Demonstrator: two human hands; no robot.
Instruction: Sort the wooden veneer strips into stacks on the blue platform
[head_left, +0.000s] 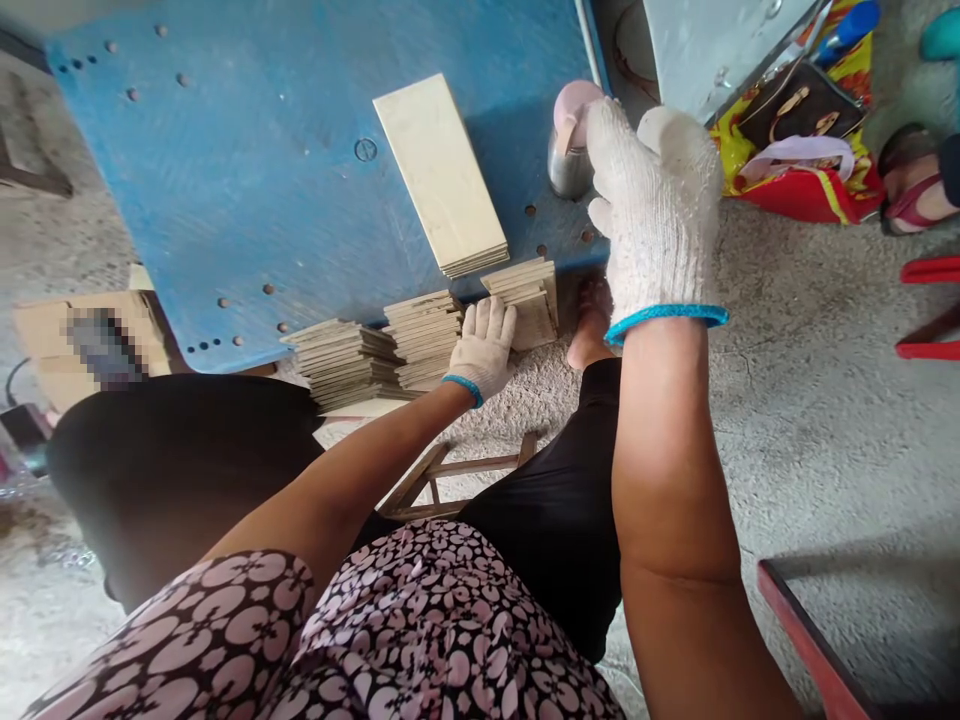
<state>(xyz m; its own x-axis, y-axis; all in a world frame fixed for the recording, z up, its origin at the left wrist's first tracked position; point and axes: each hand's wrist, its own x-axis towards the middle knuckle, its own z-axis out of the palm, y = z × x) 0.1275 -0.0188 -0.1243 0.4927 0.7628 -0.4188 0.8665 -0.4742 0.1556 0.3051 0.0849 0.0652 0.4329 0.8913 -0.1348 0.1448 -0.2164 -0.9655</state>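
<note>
My left hand [484,350], in a white knit glove with a blue cuff, lies palm down with fingers stretched over the upright thin tiles. Its fingertips touch the row between the middle stack [424,335] and the right stack [529,300]. My right hand [656,200], gloved the same way, is raised at the table's right edge with its fingers apart. It overlaps the side of a steel flask [570,170] with a pink lid; whether they touch cannot be told. A neat pile of long cream tiles [442,170] lies on the blue table [285,150].
Another tile stack [345,360] stands at the left. A cardboard box [45,335] is beyond it. A wooden stool frame [442,480] stands between my legs. On the right are a red-yellow bag [810,190], a person's foot [922,200] and red stool parts [930,345].
</note>
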